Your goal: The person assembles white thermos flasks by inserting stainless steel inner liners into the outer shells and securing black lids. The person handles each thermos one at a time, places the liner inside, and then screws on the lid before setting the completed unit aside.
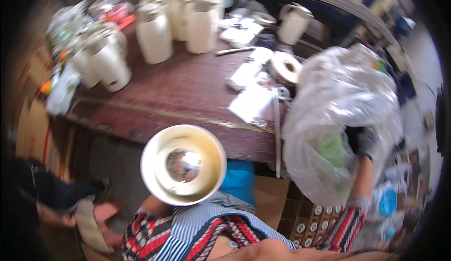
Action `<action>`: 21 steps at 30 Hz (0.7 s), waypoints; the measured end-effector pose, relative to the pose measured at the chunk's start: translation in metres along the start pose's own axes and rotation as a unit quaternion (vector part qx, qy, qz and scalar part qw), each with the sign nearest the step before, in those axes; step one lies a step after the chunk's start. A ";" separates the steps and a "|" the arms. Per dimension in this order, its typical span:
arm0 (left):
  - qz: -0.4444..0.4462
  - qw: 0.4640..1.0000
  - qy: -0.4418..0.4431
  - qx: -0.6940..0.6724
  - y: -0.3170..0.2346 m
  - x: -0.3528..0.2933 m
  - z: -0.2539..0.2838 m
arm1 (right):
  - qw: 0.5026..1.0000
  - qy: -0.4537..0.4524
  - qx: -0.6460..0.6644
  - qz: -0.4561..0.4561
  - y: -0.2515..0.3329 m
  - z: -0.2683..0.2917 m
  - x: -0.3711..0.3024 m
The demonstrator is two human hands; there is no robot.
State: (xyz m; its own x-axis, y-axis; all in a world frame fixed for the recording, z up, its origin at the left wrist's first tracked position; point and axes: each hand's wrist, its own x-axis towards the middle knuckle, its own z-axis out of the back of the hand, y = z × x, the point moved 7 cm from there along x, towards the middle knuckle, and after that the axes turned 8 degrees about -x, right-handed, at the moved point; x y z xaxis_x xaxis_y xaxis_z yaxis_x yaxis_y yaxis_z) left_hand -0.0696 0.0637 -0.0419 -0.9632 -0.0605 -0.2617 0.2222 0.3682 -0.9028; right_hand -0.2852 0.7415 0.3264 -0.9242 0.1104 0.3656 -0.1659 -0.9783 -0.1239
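Note:
An upturned cream vacuum-jug body [216, 160] faces me with its round end open, and a shiny silver surface [184, 164] shows deep inside it. My left forearm [157, 205] runs up beneath this body and holds it in front of my lap; the fingers are hidden behind it. On the right, my right hand [368, 144], in a dark grey glove, reaches into the opening of a large clear plastic bag [338, 106]. Its fingers are out of sight in the dark opening. Something pale green [331, 149] shows through the bag's plastic.
Several cream jugs [154, 35] stand on the dark red table [188, 85]; one jug [294, 23] is at the back right. A tape roll [285, 68] and white packets [253, 103] lie left of the bag. Below sits a divided carton [305, 225]. Another person's hand [68, 220] is at left.

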 end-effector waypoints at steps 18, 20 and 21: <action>-0.389 0.753 -0.021 0.531 0.034 0.020 0.020 | 0.947 0.011 0.204 0.249 0.395 -0.127 -0.167; -0.329 0.890 0.039 0.313 0.007 0.021 0.024 | 0.962 0.110 0.119 0.220 0.412 -0.150 -0.186; -0.328 0.911 0.055 0.242 -0.048 0.001 -0.001 | 0.966 0.116 0.101 0.208 0.418 -0.148 -0.187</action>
State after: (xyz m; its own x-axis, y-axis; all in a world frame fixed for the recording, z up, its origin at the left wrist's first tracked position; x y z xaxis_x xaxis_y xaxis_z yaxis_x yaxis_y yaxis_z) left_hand -0.0816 0.0469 0.0011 -0.9160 -0.0172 0.4009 -0.3927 -0.1671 -0.9044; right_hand -0.2329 0.3380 0.0693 -0.9528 -0.2854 0.1033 0.2845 -0.9584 -0.0240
